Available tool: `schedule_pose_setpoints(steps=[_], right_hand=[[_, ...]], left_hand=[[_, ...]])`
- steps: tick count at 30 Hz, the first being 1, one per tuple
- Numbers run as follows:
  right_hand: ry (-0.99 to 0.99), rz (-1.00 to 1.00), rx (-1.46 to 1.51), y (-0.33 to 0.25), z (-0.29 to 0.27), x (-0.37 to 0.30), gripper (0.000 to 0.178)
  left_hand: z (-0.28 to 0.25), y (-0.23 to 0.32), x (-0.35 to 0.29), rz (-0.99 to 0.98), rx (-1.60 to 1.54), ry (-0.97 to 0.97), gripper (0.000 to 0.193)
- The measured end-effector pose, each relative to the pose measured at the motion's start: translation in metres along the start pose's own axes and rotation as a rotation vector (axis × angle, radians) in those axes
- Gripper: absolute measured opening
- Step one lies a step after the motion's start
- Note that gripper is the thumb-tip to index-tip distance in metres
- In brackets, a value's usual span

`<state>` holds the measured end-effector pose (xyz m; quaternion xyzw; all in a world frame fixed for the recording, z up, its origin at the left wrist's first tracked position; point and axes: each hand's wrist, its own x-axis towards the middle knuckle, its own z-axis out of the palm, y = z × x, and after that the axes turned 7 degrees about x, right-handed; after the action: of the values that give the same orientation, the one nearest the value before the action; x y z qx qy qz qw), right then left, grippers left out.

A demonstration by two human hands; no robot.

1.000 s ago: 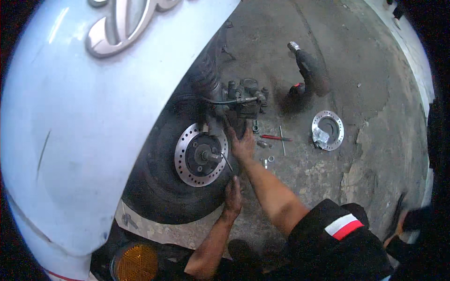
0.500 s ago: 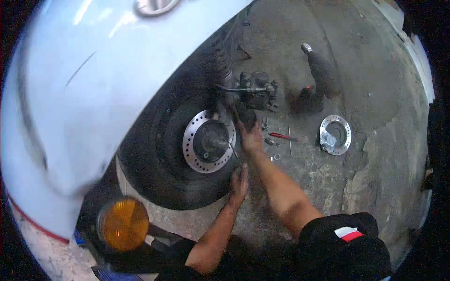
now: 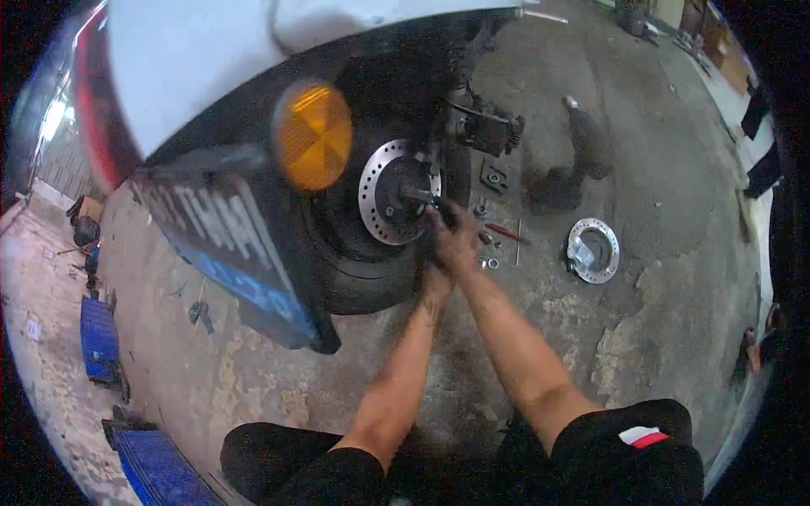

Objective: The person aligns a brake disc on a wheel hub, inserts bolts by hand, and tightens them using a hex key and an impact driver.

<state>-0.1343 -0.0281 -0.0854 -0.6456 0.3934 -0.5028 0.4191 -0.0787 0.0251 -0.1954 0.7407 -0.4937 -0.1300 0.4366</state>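
Beside a motor scooter's rear wheel (image 3: 354, 291), both my hands meet at the near right edge of a drilled brake disc (image 3: 373, 215). A metal axle (image 3: 415, 195) sticks out from the hub. My right hand (image 3: 458, 244) is closed near the axle's end, its fingers curled round a small dark part that I cannot make out. Just below and partly behind it, my left hand (image 3: 437, 278) is closed at the same place, its fingers pointing up and partly hidden. Above them hangs a dark brake caliper (image 3: 489, 131) with a hose.
On the concrete floor right of the wheel lie a metal bracket (image 3: 494, 177), a red pen-like tool (image 3: 502, 229), a thin rod (image 3: 518, 242) and several nuts and spacers. Another disc (image 3: 601, 268) lies farther right. An orange reflector lamp (image 3: 314, 139) and licence plate (image 3: 240, 257) overhang on the left.
My view has shifted, showing more of the scooter's rear. My left hand has moved up to join the right; the right has come down from beside the caliper to the axle end.
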Motion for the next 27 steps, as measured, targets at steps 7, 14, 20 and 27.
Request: schedule_pose_setpoints(steps=[7, 14, 20, 27], right_hand=[[-0.015, 0.107, -0.049, -0.002, 0.005, -0.011, 0.029], [-0.055, -0.381, -0.04, -0.04, 0.042, -0.021, 0.023], [-0.085, -0.594, -0.174, -0.005, 0.009, 0.001, 0.021], [-0.133, -0.466, -0.093, -0.04, 0.014, -0.008, 0.024]], left_hand=[[-0.02, -0.065, -0.005, -0.067, 0.062, -0.506, 0.054], [-0.033, -0.079, 0.019, 0.349, 0.721, -0.092, 0.065], [-0.022, -0.013, 0.016, 0.234, 0.451, -0.119, 0.069], [-0.079, 0.032, 0.005, 0.171, 0.536, 0.024, 0.065]])
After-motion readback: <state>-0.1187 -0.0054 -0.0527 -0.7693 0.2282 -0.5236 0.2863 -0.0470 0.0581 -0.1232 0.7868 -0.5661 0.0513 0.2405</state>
